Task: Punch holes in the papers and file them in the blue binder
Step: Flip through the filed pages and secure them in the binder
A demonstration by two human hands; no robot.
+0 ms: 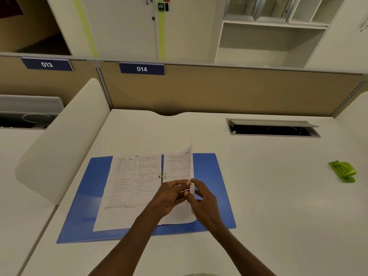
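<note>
Both hands' grip (189,191) on paper (179,166) edge

Both hands (189,196) pinching, fingertips together

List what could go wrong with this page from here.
1. Both hands, left hand and right hand, pinch the raised sheet near its edge; pulling could tear it at the ring.
2. The sheet stands curled, so it may crease if pressed flat carelessly.
3. The binder lies open with nothing holding it down; it might slide on the desk.
</note>
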